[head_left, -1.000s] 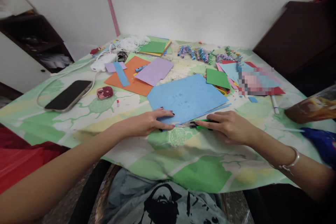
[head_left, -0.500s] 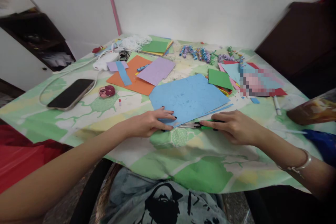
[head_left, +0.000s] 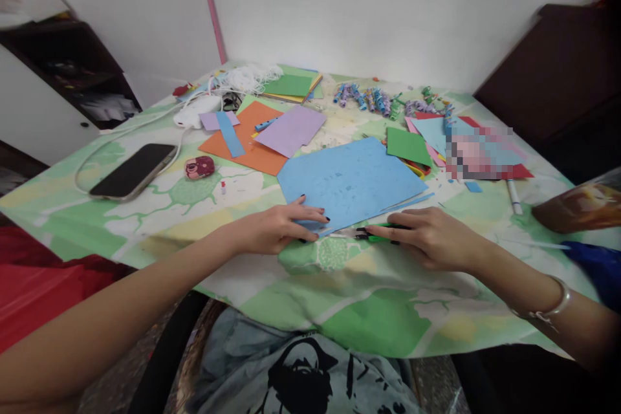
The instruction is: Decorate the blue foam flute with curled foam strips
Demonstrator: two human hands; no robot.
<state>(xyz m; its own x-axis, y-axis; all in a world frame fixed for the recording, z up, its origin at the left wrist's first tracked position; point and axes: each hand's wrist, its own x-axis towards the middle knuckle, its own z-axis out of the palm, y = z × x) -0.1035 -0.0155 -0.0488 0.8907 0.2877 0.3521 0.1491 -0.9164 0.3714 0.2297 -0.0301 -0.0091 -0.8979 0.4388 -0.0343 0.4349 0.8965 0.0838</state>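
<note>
Green cutter (head_left: pixel 377 237), long axis sideways, pointing left

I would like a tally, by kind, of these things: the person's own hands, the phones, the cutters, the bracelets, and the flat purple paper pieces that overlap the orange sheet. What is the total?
Left hand and right hand: 2
Phone: 1
Green cutter: 1
Bracelet: 1
Purple pieces: 2
Total: 7
</note>
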